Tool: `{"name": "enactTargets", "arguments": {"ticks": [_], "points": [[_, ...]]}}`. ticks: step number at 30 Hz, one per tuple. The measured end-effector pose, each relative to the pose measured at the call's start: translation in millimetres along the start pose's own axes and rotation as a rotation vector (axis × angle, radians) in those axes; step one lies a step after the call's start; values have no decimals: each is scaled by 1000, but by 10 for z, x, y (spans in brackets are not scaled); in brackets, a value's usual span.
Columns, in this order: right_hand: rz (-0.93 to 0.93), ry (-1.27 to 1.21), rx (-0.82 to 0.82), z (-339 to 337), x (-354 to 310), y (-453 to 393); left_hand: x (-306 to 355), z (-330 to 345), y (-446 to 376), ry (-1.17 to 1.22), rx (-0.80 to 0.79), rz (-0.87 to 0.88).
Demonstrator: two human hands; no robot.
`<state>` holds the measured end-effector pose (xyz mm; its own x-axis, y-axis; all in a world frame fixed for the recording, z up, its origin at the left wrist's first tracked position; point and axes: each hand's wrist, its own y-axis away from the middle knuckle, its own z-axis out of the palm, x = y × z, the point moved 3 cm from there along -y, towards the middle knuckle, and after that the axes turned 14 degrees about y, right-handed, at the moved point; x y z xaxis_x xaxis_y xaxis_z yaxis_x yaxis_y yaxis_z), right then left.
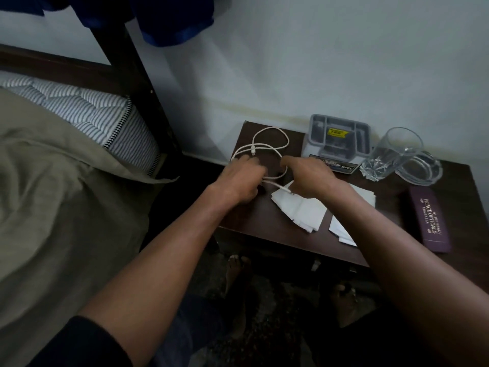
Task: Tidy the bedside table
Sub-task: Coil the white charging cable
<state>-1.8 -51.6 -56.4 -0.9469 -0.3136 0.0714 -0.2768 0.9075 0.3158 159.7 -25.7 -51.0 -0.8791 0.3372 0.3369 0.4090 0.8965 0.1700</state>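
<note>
Cable (267, 147) lies in loose white loops at the upper left of the dark surface (264, 221), near frame centre, with both your hands on its near strands. Your left hand (242, 178) seems closed on them; your right hand (308, 177) pinches a strand, though the grip is partly hidden. Gather even loops, keep the plug end free, and steer clear of the glass (391, 152).

Dark wooden bedside table (267, 229) against pale wall, beside bed; on top: looped white charging cable (267, 144) at rear left, grey compartment organiser (340, 136) at back, clear drinking glass (394, 152) beside glass ashtray (423, 170), white folded papers (299, 210) near front, purple spectacle case (428, 218) at right
</note>
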Motion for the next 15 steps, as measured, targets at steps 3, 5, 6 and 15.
{"name": "enactTargets", "arguments": {"ticks": [3, 5, 6, 15], "points": [[-3, -4, 5, -33, -13, 12, -61, -290, 47, 182, 201, 1], [-9, -21, 58, -70, -33, 30, -58, -435, 133, 279, 331, 36], [-6, -73, 127, -111, -40, 45, -23, -488, 200, 326, 376, 51], [-132, -1278, 161, -105, -348, 178, 337, -591, 337, 1401, 459, -142]]}}
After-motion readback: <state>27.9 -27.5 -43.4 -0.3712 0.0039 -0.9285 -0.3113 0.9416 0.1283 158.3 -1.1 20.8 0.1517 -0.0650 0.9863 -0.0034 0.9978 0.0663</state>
